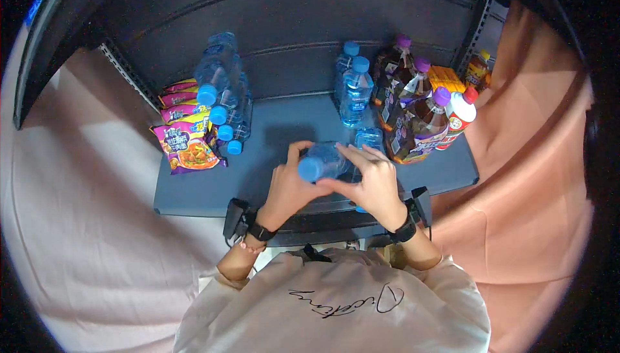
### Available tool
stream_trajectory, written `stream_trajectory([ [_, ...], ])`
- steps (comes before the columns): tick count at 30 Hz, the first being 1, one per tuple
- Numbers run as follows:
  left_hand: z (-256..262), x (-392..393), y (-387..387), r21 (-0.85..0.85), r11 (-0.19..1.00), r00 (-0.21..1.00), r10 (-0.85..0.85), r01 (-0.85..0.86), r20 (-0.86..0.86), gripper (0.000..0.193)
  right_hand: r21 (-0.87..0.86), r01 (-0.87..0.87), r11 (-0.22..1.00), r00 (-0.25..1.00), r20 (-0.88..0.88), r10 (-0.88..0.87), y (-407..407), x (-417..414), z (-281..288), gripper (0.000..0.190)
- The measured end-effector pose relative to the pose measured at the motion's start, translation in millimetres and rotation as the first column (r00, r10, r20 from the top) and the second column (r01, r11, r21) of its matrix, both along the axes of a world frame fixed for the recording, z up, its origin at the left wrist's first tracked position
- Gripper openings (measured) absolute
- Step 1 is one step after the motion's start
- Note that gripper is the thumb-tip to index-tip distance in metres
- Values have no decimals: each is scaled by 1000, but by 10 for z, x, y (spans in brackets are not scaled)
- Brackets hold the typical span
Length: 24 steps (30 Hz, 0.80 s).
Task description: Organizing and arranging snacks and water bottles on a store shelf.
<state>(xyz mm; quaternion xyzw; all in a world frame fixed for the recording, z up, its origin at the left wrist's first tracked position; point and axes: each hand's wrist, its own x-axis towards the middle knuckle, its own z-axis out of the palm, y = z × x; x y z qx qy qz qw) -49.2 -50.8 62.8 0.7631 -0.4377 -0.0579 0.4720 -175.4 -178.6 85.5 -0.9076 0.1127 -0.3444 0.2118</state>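
Between my two hands, above the front of a grey shelf (286, 115), is a clear plastic bottle with a blue cap (322, 159), tilted with its cap towards my left side. My left hand (292, 178) grips it near the cap end. The fingers and thumb of my right hand (375, 176) close around its other end. Another blue-capped bottle (369, 137) lies on the shelf behind my right hand, partly hidden by it. Two more water bottles (357, 96) stand upright behind that one.
At left, several blue-capped bottles (225, 91) lie stacked beside noodle packets (186, 147). Large dark drink bottles with purple caps (419, 130) stand at right, next to a white red-capped bottle (460, 115) and orange packets (445, 79). A dark panel (300, 18) backs the shelf.
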Motion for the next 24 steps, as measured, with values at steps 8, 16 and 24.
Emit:
stream_trajectory([
  [8,3,320,-413,-281,940,861,-301,195,-410,57,8,-51,999,981,-188,52,-227,-211,-61,81],
  [16,-4,378,-686,-221,939,931,-309,265,-195,65,159,-235,959,928,-258,270,-345,-557,-246,101],
  [24,24,410,-978,-253,922,933,-333,292,-135,63,-138,-102,985,992,-83,91,-348,-642,-547,76],
])
